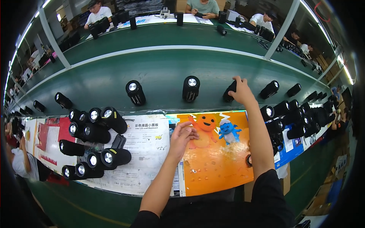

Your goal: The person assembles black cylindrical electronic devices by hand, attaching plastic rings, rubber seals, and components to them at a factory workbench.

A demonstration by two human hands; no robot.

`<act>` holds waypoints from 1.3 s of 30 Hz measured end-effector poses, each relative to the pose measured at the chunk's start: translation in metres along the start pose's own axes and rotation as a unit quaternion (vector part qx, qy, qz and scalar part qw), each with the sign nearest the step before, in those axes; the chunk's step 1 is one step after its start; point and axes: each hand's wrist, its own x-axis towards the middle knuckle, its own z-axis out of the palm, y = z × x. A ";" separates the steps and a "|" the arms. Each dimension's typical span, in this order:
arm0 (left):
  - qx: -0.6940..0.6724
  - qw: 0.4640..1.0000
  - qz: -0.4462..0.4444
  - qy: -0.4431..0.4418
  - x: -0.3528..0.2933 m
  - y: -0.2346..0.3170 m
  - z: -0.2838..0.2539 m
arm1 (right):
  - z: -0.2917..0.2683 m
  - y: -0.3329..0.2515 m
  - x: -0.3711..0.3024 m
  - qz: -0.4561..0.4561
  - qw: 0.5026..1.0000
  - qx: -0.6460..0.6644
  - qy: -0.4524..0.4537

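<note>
My right hand reaches out over the green belt, with its fingers around the top of a black cylindrical speaker. Over the orange sheet with cartoon figures hovers my left hand, its fingers loosely spread and holding nothing. Straight ahead on the belt stands another black speaker with a silver round end. A similar speaker stands to its left, slightly tilted. To the right of my right hand is one more speaker.
On the white printed board at left lie several black speakers. Further speakers crowd the bench at right. A white metal rail runs beyond the belt. Other people work across from me, among them a person in green.
</note>
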 end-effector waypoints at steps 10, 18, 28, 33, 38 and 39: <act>0.363 0.898 0.228 -0.100 -0.008 0.036 0.057 | -0.031 -0.060 -0.146 -0.137 0.907 0.388 -0.086; 0.060 0.991 0.095 -0.066 0.004 -0.006 0.017 | 0.091 -0.081 -0.202 -0.113 0.726 0.671 -0.097; 0.003 0.987 0.146 -0.066 0.005 0.020 0.011 | 0.083 -0.092 -0.214 -0.101 0.813 0.549 -0.168; -0.012 0.974 0.224 -0.014 0.007 0.016 0.018 | 0.093 -0.099 -0.219 -0.157 0.866 0.471 -0.051; -0.049 0.973 0.225 -0.016 0.004 0.021 0.014 | 0.089 -0.101 -0.220 -0.165 0.866 0.467 -0.072; -0.062 0.976 0.208 -0.038 0.003 0.023 0.011 | 0.086 -0.100 -0.220 -0.150 0.853 0.487 -0.116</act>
